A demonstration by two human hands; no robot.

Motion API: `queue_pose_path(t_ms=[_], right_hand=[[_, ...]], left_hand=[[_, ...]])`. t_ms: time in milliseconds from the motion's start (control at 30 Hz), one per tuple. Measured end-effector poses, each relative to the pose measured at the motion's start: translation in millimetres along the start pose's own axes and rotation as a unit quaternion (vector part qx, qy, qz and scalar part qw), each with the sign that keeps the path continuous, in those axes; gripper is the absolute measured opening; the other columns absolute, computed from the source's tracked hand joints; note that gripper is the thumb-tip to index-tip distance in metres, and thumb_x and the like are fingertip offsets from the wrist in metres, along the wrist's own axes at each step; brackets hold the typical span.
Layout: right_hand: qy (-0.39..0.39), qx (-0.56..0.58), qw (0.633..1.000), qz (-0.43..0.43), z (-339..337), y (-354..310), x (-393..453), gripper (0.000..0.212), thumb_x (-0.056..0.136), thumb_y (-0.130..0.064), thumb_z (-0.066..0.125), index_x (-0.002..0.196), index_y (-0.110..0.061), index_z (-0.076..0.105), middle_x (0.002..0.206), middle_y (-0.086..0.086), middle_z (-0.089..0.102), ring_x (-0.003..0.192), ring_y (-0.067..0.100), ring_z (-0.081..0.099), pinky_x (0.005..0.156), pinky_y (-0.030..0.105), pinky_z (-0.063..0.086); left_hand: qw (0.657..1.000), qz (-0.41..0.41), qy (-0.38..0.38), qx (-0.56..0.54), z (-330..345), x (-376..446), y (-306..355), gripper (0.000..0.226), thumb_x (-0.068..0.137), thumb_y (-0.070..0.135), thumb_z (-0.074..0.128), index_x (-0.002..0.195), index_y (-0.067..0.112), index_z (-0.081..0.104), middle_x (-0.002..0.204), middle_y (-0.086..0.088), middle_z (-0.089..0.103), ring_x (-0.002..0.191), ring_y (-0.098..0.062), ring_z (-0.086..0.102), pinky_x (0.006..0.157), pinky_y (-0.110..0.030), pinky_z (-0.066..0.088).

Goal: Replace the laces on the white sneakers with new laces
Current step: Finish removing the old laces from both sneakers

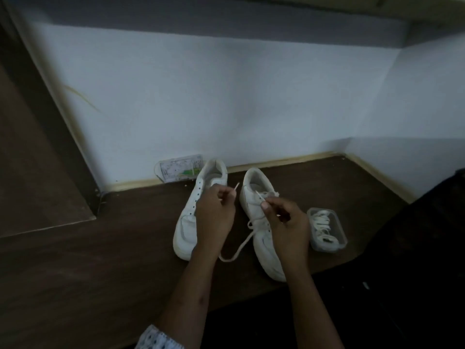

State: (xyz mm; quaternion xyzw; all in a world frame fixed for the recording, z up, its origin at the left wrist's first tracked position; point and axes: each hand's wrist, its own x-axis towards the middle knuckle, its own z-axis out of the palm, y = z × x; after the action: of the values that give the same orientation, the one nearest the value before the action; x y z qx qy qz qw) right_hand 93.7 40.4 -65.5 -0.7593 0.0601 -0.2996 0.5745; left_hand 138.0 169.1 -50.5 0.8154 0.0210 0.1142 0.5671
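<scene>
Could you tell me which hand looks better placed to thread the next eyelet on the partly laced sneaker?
Probably the right hand: it pinches a lace tip directly over the partly laced sneaker. The left hand pinches the other tip over the unlaced sneaker.

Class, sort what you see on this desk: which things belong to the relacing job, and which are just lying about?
Belongs to the job:
left sneaker, eyelets bare
right sneaker, partly laced
lace, an end pinched in each of the hands: left hand, right hand
clear tub of laces

Lying about:
printed packet by the wall
</scene>
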Motion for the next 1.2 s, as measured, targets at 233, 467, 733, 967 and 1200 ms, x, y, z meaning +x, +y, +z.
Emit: queue_pose_path(t_ms=[233,467,733,967,1200], right_hand=[[-0.043,0.169,0.984,0.039,4,-84,17,0.017,0.087,-0.007,0.067,0.104,-0.005,0.071,0.089,0.004,0.073,0.083,0.008,0.069,0.074,0.02,0.054],[-0.11,0.22,0.969,0.016,-4,-152,25,0.019,0.091,-0.008,0.061,0.107,-0.009,0.071,0.095,0.004,0.075,0.089,0.011,0.07,0.079,0.022,0.054],[-0.142,0.195,0.97,0.038,-13,-192,42,0.021,0.096,-0.018,0.055,0.104,-0.003,0.067,0.084,-0.001,0.068,0.07,0.011,0.054,0.064,0.024,0.046],[0.007,0.294,0.947,0.127,-38,-175,58,0.012,0.096,-0.009,0.055,0.098,-0.002,0.064,0.075,0.005,0.062,0.062,0.007,0.055,0.059,0.016,0.051],[0.031,0.256,0.924,0.281,-43,-126,46,0.009,0.093,-0.002,0.056,0.089,0.001,0.063,0.077,0.011,0.06,0.06,0.011,0.057,0.059,0.021,0.051]], left_hand=[[0.977,0.047,-0.081,-0.193,-46,-3,86,0.008,0.086,0.018,0.073,0.092,0.017,0.077,0.084,0.004,0.076,0.084,-0.008,0.07,0.076,-0.024,0.055],[0.947,0.056,-0.108,-0.299,-81,-13,139,0.016,0.08,0.011,0.077,0.095,0.007,0.077,0.087,-0.004,0.076,0.083,-0.005,0.071,0.066,-0.01,0.049],[0.944,0.016,-0.279,-0.178,-92,-6,143,0.059,0.086,0.065,0.048,0.128,0.024,0.06,0.107,-0.001,0.072,0.101,-0.017,0.069,0.098,-0.036,0.049],[0.948,0.015,-0.28,-0.154,-110,2,111,0.038,0.1,0.041,0.042,0.085,0.014,0.065,0.06,0.01,0.05,0.079,-0.019,0.055,0.086,-0.036,0.043],[0.954,0.051,-0.276,-0.104,-123,5,125,0.029,0.103,0.033,0.042,0.091,0.016,0.062,0.095,0.004,0.061,0.1,-0.012,0.059,0.099,-0.029,0.046]])
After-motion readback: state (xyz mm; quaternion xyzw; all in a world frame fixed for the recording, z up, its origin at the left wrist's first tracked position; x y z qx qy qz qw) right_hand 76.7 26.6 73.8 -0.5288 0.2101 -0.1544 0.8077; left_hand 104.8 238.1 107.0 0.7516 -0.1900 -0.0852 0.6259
